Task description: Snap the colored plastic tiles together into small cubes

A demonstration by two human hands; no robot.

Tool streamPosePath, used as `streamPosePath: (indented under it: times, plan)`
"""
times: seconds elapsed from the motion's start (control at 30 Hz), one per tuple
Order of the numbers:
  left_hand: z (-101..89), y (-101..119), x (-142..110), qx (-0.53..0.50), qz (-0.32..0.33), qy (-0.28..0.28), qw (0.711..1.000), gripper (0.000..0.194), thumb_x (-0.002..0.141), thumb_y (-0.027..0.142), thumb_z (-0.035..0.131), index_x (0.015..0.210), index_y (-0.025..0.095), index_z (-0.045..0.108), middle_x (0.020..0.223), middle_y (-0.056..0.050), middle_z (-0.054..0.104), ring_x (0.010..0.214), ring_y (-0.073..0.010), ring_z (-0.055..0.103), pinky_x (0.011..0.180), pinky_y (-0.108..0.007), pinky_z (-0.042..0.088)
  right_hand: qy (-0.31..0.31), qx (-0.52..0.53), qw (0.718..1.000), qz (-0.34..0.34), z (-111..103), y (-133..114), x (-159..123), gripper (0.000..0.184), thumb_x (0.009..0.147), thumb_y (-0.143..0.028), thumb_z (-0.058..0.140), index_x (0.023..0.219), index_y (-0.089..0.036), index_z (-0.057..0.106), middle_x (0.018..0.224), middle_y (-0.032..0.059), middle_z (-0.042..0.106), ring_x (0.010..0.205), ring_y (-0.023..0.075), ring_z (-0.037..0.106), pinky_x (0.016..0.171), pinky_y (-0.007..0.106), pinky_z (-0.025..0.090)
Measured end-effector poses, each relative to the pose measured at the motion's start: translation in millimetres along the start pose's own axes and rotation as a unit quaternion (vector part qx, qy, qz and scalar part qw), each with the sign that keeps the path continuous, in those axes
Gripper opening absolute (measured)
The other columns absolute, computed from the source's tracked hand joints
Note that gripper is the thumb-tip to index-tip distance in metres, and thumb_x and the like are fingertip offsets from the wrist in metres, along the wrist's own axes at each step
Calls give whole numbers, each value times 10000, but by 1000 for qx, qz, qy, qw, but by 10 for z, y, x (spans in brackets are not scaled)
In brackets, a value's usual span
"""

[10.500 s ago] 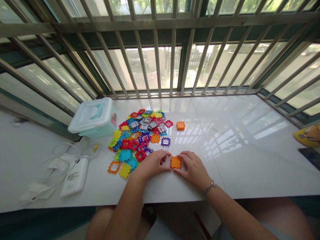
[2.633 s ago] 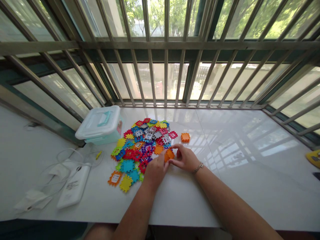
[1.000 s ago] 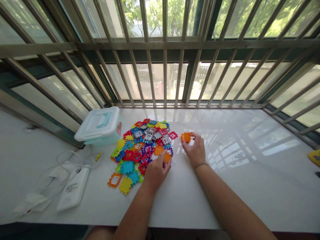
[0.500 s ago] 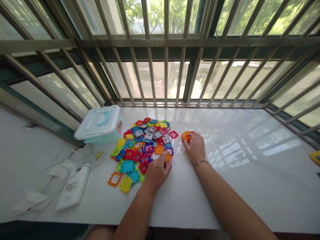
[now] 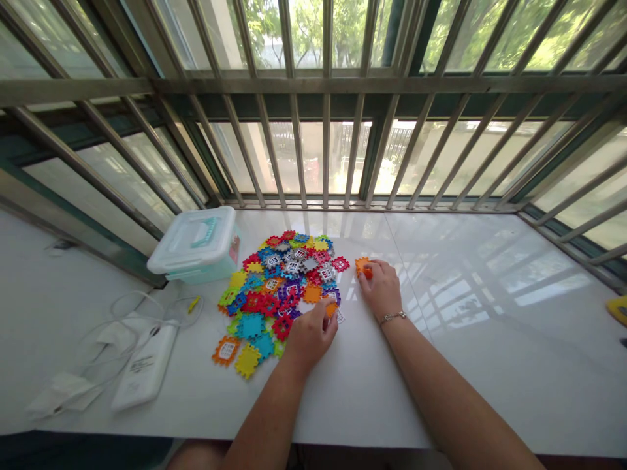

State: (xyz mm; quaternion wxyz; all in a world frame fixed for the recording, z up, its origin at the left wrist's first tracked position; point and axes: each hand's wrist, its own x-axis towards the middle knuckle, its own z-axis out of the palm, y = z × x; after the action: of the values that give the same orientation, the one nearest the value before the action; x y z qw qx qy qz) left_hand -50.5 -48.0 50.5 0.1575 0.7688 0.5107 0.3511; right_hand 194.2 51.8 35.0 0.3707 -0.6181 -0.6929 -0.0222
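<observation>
A spread heap of toothed plastic building tiles in red, blue, yellow, orange and other colours lies on the white table, some with white window inserts. At the heap's right edge my left hand is closed, pinching a small orange tile between thumb and fingers. My right hand, with a bracelet at the wrist, is closed on another orange tile, apart from the heap on its right side. The fingers partly cover both orange tiles.
A lidded mint-green plastic box stands behind the heap at the left. A white power bank with loose cables lies at the left. A yellow object sits at the right edge. Metal window bars rise behind the table.
The orange tile in my right hand has turned slightly and shows more past the fingers at the left. My left hand has hardly moved.
</observation>
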Motion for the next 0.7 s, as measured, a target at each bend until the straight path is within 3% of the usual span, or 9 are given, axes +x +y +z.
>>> streamPosePath:
  times: [0.53,0.7]
  plan:
    - [-37,23,15,5,9,-5,1000,278,1060,244,614,1335,226,653,757,34,700,677,-163,707,674,-258,522,17,-5,1000,13,-51,-56,-29,155,1009,-340,628,1067,-235,726,1283,153,678,1174,329,603,1072,509,495]
    - [-24,4,11,30,18,17,999,154,1054,224,619,1195,227,680,770,18,711,696,-167,710,689,-265,522,8,4,1000,4,-43,-43,-21,163,1014,-325,613,1080,-226,724,1272,162,673,1181,328,602,1082,506,499]
